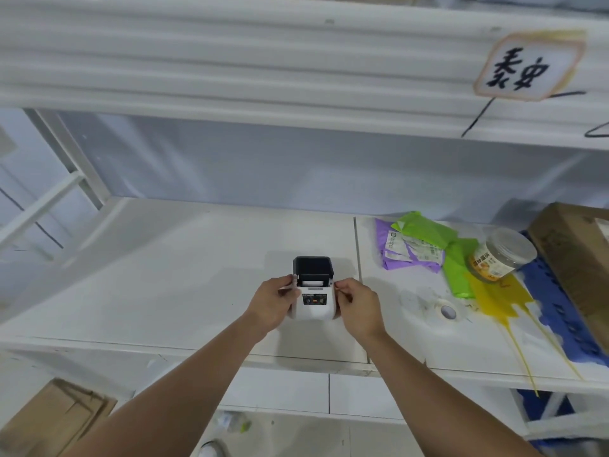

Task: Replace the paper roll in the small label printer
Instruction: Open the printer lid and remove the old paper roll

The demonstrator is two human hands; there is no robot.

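Sign (pixel 527 65) on upper shelf edge: two large black brush characters, 泰安.
Jar (pixel 502 255) label: orange, Chinese characters, too small to make out.
Purple mailer (pixel 395 255) shipping label: print, illegible.
Printer (pixel 313 296) front panel: small brand text, blurred, unreadable.

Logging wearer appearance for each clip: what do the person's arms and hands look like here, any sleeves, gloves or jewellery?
Both forearms are bare up to the bottom edge of the frame, with no sleeves in view. The left hand and right hand wear no gloves. No watch, bracelet or ring shows on the wrists or fingers, and no markings are visible.
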